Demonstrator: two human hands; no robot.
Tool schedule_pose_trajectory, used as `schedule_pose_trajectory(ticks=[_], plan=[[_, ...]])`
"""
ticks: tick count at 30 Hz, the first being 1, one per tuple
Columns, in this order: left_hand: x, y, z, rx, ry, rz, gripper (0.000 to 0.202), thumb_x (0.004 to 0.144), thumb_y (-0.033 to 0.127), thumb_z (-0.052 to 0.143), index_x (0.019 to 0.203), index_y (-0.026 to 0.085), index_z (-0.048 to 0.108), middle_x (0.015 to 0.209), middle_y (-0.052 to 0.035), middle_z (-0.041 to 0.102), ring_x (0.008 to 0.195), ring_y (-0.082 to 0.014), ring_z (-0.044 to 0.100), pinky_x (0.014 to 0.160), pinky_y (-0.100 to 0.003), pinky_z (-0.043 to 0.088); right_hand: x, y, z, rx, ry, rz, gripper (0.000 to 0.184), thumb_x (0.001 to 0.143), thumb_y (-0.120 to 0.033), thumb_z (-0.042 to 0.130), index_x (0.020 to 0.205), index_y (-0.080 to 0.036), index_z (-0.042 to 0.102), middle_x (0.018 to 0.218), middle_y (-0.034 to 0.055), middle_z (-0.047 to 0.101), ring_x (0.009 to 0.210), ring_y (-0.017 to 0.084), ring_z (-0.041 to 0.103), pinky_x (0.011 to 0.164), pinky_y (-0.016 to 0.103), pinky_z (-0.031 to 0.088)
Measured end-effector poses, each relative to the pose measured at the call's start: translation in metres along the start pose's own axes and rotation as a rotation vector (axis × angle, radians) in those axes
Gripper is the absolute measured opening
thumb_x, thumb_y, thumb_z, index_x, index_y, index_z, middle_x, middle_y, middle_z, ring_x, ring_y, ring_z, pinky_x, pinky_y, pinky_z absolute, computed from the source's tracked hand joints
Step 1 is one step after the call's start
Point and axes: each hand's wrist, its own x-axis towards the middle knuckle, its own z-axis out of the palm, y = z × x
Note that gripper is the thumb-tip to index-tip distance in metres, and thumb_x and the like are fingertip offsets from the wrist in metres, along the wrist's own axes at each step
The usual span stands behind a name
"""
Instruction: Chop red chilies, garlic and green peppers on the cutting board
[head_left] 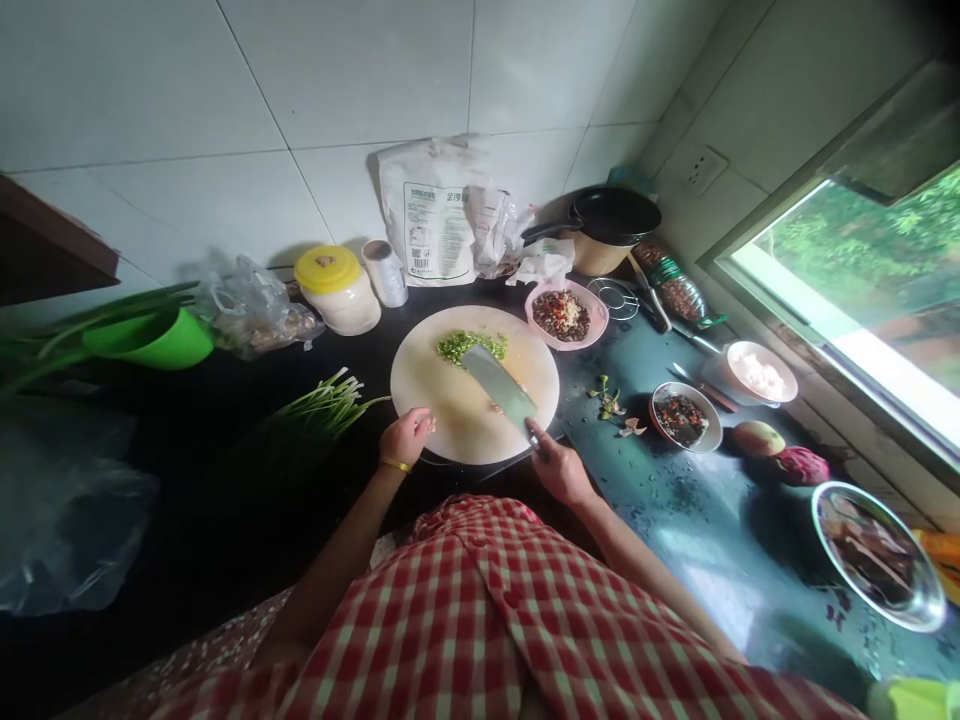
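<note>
My right hand (561,470) is closed around the handle of a cleaver (504,388). The broad blade lies slanted over the round white cutting board (472,425), its far end at a pile of chopped green onion (461,346). Small pale bits cling near the blade's edge. At the board's near left rim is my left hand (407,438), fingers curled in and nothing visible in them. A bunch of green onions (330,402) lies left of the board, its white ends toward it.
Behind the board stand a yellow-lidded jar (337,290), a cling-film roll (385,275) and a pink bowl (568,314) of minced food. To the right are a small bowl (685,417), onion scraps (606,398), a knife (705,388) and a metal basin (879,556). A black pan (615,215) sits behind.
</note>
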Motion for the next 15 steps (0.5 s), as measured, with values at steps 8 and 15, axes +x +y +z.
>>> schedule_pose_trajectory(ticks=[8,15], plan=[[0.003,0.004,0.004,0.19,-0.108,-0.059,0.031,0.082,0.037,0.043,0.106,0.024,0.059,0.094,-0.0052,0.067,0.087,-0.0197,0.061,0.07,-0.026,0.041,0.041,0.062,-0.015,-0.256,-0.033,0.277,0.057,0.084,-0.027,0.044,0.138,-0.032,0.027,0.095,0.0055,0.068,0.078,0.02,0.064,0.062,0.026,0.043],[0.021,0.018,0.006,0.132,-0.176,-0.118,0.014,0.073,0.03,0.051,0.076,0.022,0.063,0.078,-0.0042,0.066,0.073,-0.018,0.059,0.062,-0.026,0.039,0.075,0.071,-0.007,-0.289,-0.085,0.242,0.051,0.086,-0.038,0.042,0.135,-0.03,0.034,0.095,0.0072,0.066,0.081,0.02,0.061,0.065,0.027,0.041]])
